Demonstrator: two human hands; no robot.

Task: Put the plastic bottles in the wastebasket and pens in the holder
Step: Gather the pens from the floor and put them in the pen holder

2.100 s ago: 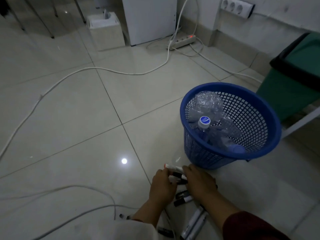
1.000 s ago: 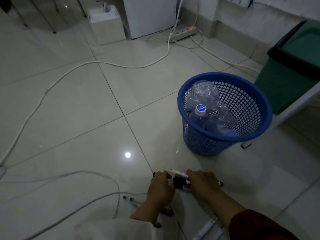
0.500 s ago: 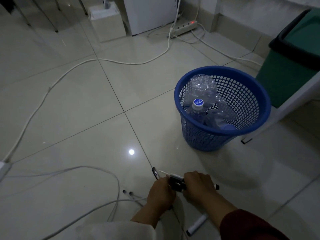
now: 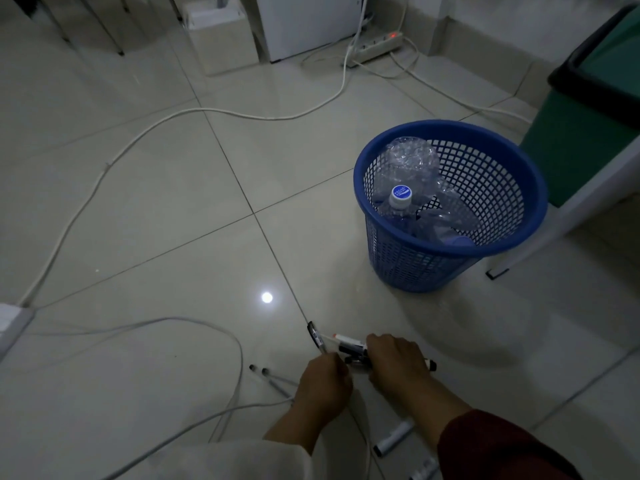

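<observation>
A blue mesh wastebasket (image 4: 512, 168) stands on the tiled floor at the right, with crushed clear plastic bottles (image 4: 412, 174) inside, one showing a blue-and-white cap. Low in the view my right hand (image 4: 394, 362) is closed around a bundle of marker pens (image 4: 349, 348) that stick out to its left and right. My left hand (image 4: 323, 386) is closed beside it, holding one dark pen (image 4: 316, 336) that points up and away. Two thin pens (image 4: 268, 379) lie on the floor left of my left hand. More markers (image 4: 393, 441) lie near my right sleeve. No pen holder is in view.
White cables (image 4: 138, 133) snake across the floor at the left and back. A power strip (image 4: 377, 46) with a red light lies by the far wall. A green bin (image 4: 588, 109) stands at the right, a beige box (image 4: 225, 39) at the back.
My hands have drawn back from the wastebasket with the gathered pens. My left hand has shifted lower and now holds a dark pen pointing away.
</observation>
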